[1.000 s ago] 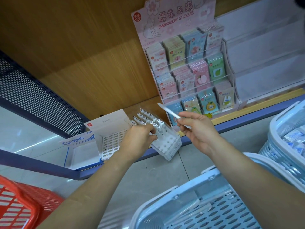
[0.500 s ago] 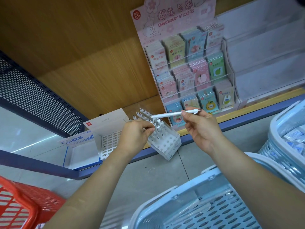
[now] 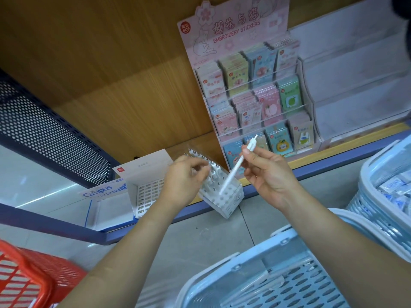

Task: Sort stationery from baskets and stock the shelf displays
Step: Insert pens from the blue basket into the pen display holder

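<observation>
Mid-stocking — white pen (image 3: 235, 168) pinched in right hand (image 3: 269, 174) fingers at frame centre, tip at an open hole of the pen holder (image 3: 224, 196) on the shelf edge; left hand (image 3: 185, 181) curled loosely over the filled back rows; front holes empty — blue basket (image 3: 255, 263) at lower right looks nearly bare.

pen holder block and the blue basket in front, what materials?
Pen holder block: likely clear or white rigid plastic; glossy faces, moulded round holes. Blue basket: moulded plastic, semi-matte; uniform slotted mesh, thick smooth rim. White pen in the right hand: plastic, apparently.
</observation>
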`<state>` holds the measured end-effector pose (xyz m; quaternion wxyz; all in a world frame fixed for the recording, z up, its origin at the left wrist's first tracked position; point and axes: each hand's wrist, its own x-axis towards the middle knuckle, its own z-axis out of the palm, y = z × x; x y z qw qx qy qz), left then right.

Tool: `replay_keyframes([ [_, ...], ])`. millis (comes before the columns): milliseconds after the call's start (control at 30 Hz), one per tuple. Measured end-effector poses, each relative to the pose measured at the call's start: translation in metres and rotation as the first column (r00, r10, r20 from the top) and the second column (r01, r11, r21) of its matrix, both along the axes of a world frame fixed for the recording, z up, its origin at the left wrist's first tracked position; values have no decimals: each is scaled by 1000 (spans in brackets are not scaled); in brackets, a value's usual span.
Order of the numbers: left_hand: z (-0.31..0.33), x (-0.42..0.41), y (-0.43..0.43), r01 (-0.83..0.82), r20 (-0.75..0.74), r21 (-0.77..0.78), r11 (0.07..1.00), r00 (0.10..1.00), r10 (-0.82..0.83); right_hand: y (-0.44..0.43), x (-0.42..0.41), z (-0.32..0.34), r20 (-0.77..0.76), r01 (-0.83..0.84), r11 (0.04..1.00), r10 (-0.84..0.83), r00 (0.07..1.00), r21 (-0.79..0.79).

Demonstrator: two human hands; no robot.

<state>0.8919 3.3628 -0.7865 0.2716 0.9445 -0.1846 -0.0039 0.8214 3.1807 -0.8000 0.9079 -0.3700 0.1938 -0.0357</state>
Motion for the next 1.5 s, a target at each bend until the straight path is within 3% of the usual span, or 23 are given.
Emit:
replay_keyframes([
  [100,27,-9,-18,30,-89,-254,967,995,-54,5,-2,1,16,-59,976,63,998,-209],
  [167,44,-11,-32,95,-146,-323,942,978,-149,12,-4,2,25,-98,897,121,992,-432],
  [233,55,-11,-39,116,-170,-308,944,970,-175,17,-4,3,62,-80,815,141,988,-574],
  [367,69,-12,-24,67,-172,-228,971,979,-108,16,-7,5,77,-95,728,198,977,-679],
  [500,71,-8,10,-28,-116,-145,989,993,11,-7,-2,-15,-141,-175,566,103,985,-806],
  [600,57,-6,20,-26,-29,4,1000,999,26,-9,2,-27,-299,-301,468,79,951,-831],
  [867,23,-14,17,-1,37,80,997,999,-2,3,-1,-16,-431,-490,588,250,867,-644],
  [1233,19,-9,21,173,100,158,972,977,-190,4,0,-15,-441,-517,712,316,840,-475],
  [1500,14,-13,22,32,68,27,999,997,-33,5,-1,-10,-420,-513,773,352,836,-373],
])
